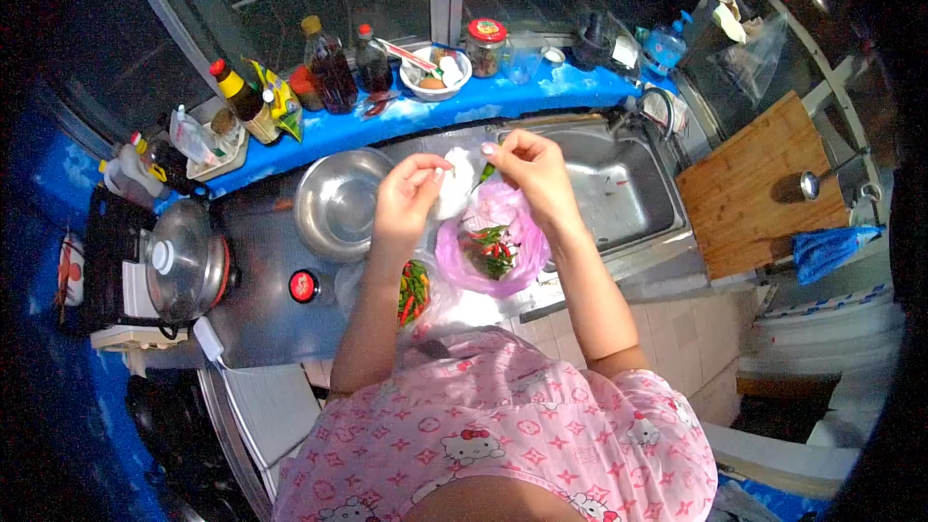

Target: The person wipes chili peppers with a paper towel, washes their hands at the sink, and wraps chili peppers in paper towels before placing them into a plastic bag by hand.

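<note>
Peppers [498, 256], red and green, lie in a pink bag [449, 253] beside the sink [623, 198]. The left hand [411, 195] has thumb and fingertips narrowed near a white thing [454, 188]; the right hand [537, 172] narrows similarly above a green pepper [486, 173], though whether either holds anything is unclear.

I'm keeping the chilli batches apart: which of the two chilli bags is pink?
The chilli bag nearer the sink is the pink plastic bag. Its tint sets it apart: the colourless plastic bag of chillies lies to its left.
</note>
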A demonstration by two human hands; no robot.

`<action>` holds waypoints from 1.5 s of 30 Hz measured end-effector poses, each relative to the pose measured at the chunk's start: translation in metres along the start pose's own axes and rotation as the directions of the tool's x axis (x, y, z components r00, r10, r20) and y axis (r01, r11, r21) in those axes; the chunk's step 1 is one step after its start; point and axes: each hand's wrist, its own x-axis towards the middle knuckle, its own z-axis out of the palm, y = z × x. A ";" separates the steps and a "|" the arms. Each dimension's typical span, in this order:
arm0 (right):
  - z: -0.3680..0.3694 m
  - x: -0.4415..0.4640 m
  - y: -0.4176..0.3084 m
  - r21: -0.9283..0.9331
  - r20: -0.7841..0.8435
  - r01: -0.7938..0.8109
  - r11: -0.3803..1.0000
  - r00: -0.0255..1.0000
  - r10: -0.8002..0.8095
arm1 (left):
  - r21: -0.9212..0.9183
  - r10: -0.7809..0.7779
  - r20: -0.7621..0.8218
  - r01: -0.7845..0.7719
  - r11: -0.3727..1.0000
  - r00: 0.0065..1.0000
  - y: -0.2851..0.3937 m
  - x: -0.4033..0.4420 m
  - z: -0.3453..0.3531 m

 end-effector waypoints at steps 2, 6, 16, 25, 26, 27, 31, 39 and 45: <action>0.005 0.000 0.001 -0.004 0.021 -0.006 1.000 1.000 0.006 | -0.046 -0.074 0.056 0.076 0.996 0.996 0.013 0.002 0.007; 0.013 -0.001 0.005 -0.007 -0.035 0.022 1.000 0.999 -0.022 | -0.182 -0.020 -0.003 0.019 0.983 1.000 0.009 0.003 0.023; 0.007 0.004 -0.001 0.151 -0.236 0.171 0.974 0.963 -0.132 | 0.294 0.096 -0.107 -0.061 0.954 0.990 -0.019 -0.006 0.013; 0.007 -0.018 0.042 -0.186 0.069 0.147 0.972 0.988 -0.136 | -0.283 -0.215 -0.227 0.147 0.948 0.950 -0.033 -0.006 -0.009; 0.012 -0.018 0.052 -0.321 0.089 0.362 0.875 0.931 -0.353 | -0.348 -0.233 -0.228 0.144 0.926 0.946 -0.032 -0.007 -0.007; 0.014 -0.022 0.049 -0.324 0.116 0.336 0.884 0.942 -0.316 | -0.378 -0.260 -0.187 0.175 0.909 0.947 -0.033 -0.007 -0.010; 0.021 -0.036 0.035 -0.288 0.089 0.125 0.950 0.991 -0.103 | -0.473 -0.215 -0.093 0.147 0.868 0.972 -0.037 -0.012 -0.006; 0.039 -0.055 0.072 -0.241 -0.055 -0.079 0.967 0.996 0.067 | -0.427 -0.253 -0.237 0.134 0.895 0.938 -0.081 -0.029 -0.030; 0.040 -0.079 0.137 0.036 -0.018 -0.292 0.956 0.956 0.293 | -0.366 -0.279 -0.516 0.086 0.927 0.810 -0.088 -0.043 -0.086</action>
